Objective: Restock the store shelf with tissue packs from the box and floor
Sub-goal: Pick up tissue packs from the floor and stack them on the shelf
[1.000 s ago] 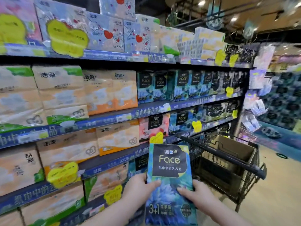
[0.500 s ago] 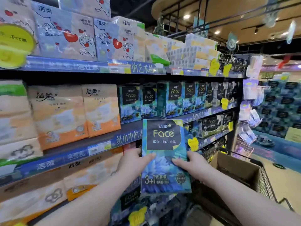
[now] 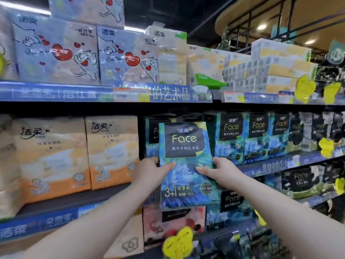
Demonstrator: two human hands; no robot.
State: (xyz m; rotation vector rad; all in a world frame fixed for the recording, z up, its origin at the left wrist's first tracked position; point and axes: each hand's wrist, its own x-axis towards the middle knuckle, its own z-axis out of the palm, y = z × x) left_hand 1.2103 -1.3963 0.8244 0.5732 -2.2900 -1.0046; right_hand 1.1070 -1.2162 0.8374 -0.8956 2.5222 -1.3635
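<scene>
Centre frame: left hand (image 3: 149,172) and right hand (image 3: 220,171) each have a grip on the blue Face tissue pack (image 3: 185,165), upright before the middle shelf (image 3: 270,163).

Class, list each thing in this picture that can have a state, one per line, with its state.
Held pack, upright, gripped at both edges, not yet shelved.
Left hand, grips its left edge.
Right hand, grips its right edge.
Face row, upright, side by side, shelved.
Orange packs, upright, shelved.
</scene>
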